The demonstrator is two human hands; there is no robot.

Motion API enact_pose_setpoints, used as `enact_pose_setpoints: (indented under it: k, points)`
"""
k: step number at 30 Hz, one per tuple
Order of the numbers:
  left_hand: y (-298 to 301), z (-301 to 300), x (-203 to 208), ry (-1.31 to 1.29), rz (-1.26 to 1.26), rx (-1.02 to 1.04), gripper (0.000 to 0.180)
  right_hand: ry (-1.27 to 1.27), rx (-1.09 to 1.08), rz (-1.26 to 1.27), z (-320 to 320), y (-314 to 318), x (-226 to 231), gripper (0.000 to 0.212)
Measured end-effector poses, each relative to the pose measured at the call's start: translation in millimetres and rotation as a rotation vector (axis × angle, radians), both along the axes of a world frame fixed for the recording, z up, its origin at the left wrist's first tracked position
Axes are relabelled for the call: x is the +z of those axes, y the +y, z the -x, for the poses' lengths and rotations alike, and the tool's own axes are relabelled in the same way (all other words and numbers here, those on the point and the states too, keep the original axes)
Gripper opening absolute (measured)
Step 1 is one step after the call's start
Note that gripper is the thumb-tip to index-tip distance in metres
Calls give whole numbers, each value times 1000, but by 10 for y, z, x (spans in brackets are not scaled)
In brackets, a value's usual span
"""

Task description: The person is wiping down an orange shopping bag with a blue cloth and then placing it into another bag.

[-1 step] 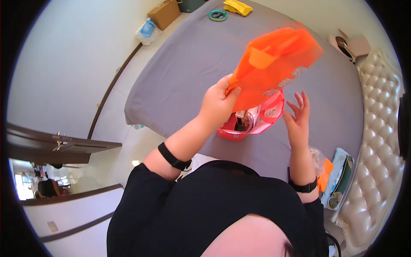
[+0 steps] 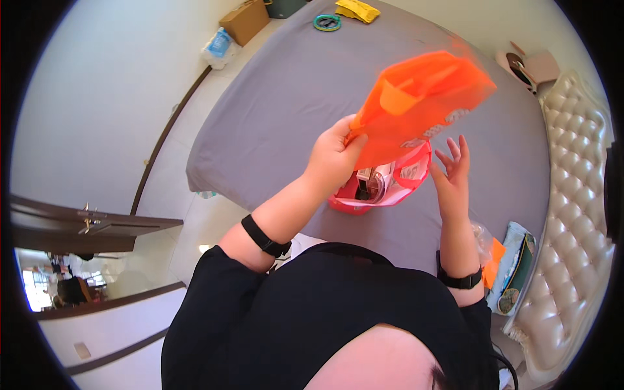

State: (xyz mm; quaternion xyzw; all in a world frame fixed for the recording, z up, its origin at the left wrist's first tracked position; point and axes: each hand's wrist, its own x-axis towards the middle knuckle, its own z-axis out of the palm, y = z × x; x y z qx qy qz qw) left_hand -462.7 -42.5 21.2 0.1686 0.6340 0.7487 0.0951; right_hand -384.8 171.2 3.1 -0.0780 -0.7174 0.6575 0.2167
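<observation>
My left hand point(image 2: 335, 156) pinches the edge of an orange bag point(image 2: 419, 107) with pale printing, held tilted over the bed. The bag's far end is smeared by motion. Below it a red and pink bag point(image 2: 411, 185) stands with its mouth gaping, and small boxed items point(image 2: 368, 182) show inside. Part of that bag is hidden behind the orange one. To its right, my right hand point(image 2: 453, 172) is raised with spread fingers and holds nothing.
The bed point(image 2: 273, 117) has a grey sheet. A yellow packet point(image 2: 357, 11) and a green coil point(image 2: 327, 23) lie at its far end. On the right are a tufted headboard point(image 2: 565, 195), a blue and green package point(image 2: 515, 273) and an orange piece point(image 2: 494, 263). A door point(image 2: 97, 224) stands at left.
The orange bag has shifted slightly down and to the right in my left hand. The surroundings have moved a little in view. My right hand stays raised and spread.
</observation>
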Motion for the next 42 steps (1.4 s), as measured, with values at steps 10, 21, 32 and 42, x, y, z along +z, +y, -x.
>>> enact_pose_setpoints:
  k: [10,21,32,42]
  points:
    - [-60,526,-397,191,348,-638,58,160,214,692,582,97,-115,58]
    - [425,307,-276,448,518,-960,87,-73,43,364,363,-164,36,59]
    - [633,657,-444,158,749,-1006,108,-178,-24,317,895,-90,-325,60]
    - [588,761,-621,291,1061,-991,73,-225,-53,209,267,-285,-70,61]
